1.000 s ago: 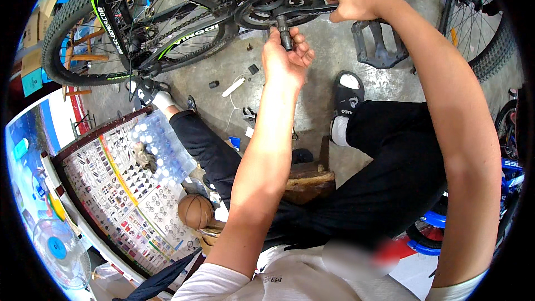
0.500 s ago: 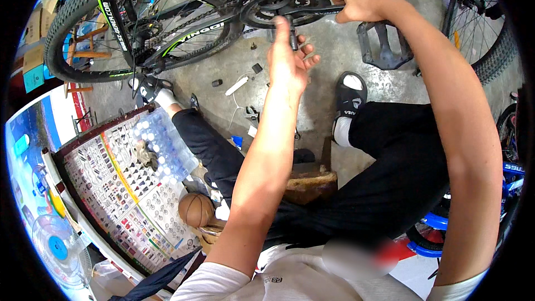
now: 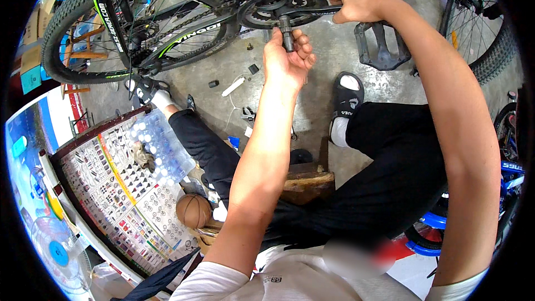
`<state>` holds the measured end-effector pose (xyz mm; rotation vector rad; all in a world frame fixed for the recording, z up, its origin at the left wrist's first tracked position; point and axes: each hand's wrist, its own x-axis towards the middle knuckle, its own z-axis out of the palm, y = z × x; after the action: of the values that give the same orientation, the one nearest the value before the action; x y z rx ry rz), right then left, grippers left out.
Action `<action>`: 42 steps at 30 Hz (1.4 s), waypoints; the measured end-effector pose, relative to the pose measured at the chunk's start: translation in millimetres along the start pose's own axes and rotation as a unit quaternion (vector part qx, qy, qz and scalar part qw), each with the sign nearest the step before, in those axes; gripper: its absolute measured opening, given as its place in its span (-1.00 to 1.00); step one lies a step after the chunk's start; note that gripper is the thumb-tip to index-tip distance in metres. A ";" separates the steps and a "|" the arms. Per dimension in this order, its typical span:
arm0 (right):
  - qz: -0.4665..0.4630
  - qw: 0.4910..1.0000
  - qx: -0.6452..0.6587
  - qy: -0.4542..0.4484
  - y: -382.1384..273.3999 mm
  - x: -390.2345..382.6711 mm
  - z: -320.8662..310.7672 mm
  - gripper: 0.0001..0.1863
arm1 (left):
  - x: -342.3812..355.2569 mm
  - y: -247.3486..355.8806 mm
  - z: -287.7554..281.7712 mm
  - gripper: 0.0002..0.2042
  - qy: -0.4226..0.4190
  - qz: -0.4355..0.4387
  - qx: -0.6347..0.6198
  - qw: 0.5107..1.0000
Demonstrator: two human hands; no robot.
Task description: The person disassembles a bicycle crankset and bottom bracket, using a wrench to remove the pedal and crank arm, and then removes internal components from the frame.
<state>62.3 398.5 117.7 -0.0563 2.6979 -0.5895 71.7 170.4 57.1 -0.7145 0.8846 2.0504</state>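
Note:
A dark metal crank puller (image 3: 287, 36) stands out from the centre of the bicycle's chainrings (image 3: 255, 12), pointing toward me. Around its near end curl the thumb and fingers of my left hand (image 3: 287, 61), closed on it. My right hand (image 3: 359, 3) is wrapped round the outer part of the black crank arm (image 3: 317, 10), to the right of the chainrings. Its palm side and fingertips are partly hidden. Below that hand hangs the black pedal (image 3: 382, 47), which neither hand touches.
The bike's knobby wheel (image 3: 56, 44) is at the upper left; another wheel (image 3: 493, 58) stands at the right. Small dark parts (image 3: 253, 69) and a white cabled stick (image 3: 233, 86) lie on the concrete floor. A basketball (image 3: 193, 210) and a pack of bottles (image 3: 167, 145) are at lower left.
My left fingers have drawn in round the crank puller from a looser, more spread pose. My right hand keeps its hold on the crank arm. The whole view has shifted slightly.

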 end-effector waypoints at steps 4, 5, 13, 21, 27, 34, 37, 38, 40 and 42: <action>0.012 1.000 -0.008 0.004 -2.5 -4.0 -2.4 -0.64 | -11.2 -2.1 15.8 -0.48 0.047 0.039 0.044 0.997; 0.013 1.000 -0.007 0.003 -0.5 -3.6 0.5 -0.64 | -11.0 -2.3 18.6 -0.47 0.063 0.060 0.063 0.994; 0.005 1.000 -0.012 0.016 2.4 -0.8 4.0 -0.64 | -11.6 1.1 13.0 -0.56 -0.004 0.034 0.037 0.999; 0.012 1.000 -0.015 -0.016 0.4 1.5 -2.0 -0.58 | -0.5 1.2 5.3 -0.50 0.033 0.045 0.051 0.997; 0.009 1.000 -0.004 -0.006 -0.8 -2.2 -2.0 -0.57 | -9.2 -0.6 16.2 -0.52 0.063 0.064 0.090 0.992; 0.018 1.000 -0.009 -0.020 -2.9 -3.2 -4.0 -0.57 | -8.0 -2.9 15.8 -0.52 0.039 0.035 0.051 0.997; 0.004 1.000 -0.006 0.001 0.3 -1.6 -1.6 -0.58 | -10.7 -5.8 19.5 -0.55 0.086 0.065 0.077 0.991; 0.004 1.000 -0.005 0.001 0.5 -0.9 -1.1 -0.58 | -7.0 -8.2 15.1 -0.58 0.084 0.085 0.094 0.988; 0.003 1.000 -0.020 -0.009 -1.1 1.5 -1.9 -0.57 | -3.2 -9.1 3.8 -0.67 0.056 0.111 0.084 0.989; 0.009 1.000 -0.021 0.002 -1.6 1.1 0.1 -0.57 | -2.0 -15.5 -4.3 -0.68 0.045 0.118 0.089 0.988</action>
<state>61.3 396.8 117.9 -0.0413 2.7122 -0.5281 86.3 173.3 50.6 -0.6343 1.2383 2.1217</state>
